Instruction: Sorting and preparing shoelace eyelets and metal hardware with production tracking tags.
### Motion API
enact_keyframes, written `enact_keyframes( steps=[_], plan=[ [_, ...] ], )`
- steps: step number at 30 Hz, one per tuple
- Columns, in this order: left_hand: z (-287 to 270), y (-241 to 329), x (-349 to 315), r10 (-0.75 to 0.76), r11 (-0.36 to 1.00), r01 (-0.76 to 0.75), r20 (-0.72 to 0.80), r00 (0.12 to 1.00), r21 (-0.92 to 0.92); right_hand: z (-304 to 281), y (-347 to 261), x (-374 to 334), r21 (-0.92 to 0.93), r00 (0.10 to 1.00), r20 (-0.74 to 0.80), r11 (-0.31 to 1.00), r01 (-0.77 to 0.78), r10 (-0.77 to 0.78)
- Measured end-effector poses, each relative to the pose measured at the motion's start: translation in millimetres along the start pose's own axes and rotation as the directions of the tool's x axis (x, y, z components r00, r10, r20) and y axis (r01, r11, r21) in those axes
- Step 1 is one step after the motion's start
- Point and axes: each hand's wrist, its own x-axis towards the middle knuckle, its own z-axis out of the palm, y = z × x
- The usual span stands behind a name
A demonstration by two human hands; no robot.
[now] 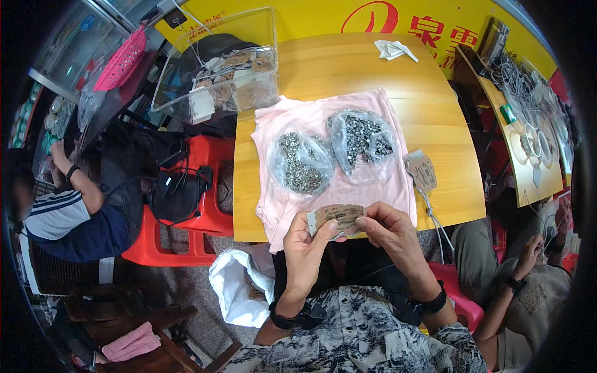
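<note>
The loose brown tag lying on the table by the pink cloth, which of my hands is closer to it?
Right. Your right hand is just below and left of the loose brown tag. Your left hand is farther left, beyond the brown tags both hands hold.

Pinks, browns and silver on a honey-toned wood surface [348, 68]

A pale pink cloth [373, 186] bears two clear bags of silver-grey metal bits [301, 163]; the stack of tags [339, 217] is kraft brown; red stools [205, 186], a hot-pink basket [121, 62], a yellow banner [298, 18] with red characters, a black-and-white leaf-print shirt [367, 336].
</note>
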Motion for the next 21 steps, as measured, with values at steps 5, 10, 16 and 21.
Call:
enact_keyframes(
  steps=[5,10,16,21],
  plan=[
    [0.4,-2.1,0.4,0.013,0.999,-0.013,-0.019,1.0,-0.031,0.1,-2.2,-2.5,0.028,1.0,0.002,0.999,-0.021,0.021],
    [1.7,-2.5,-0.5,0.016,0.999,-0.018,-0.039,0.999,-0.045,1.3,-0.7,-4.0,0.033,1.0,-0.001,0.999,-0.025,0.025],
    [4.6,-0.1,-3.3,-0.004,0.999,0.003,-0.041,0.999,-0.035,2.7,4.3,-2.8,-0.017,0.995,-0.031,0.995,0.097,-0.098],
    [5.2,0.0,-5.1,-0.012,0.999,0.011,-0.03,0.999,-0.032,4.0,-2.2,-4.8,-0.053,0.996,-0.055,0.997,0.062,-0.065]
  ],
)
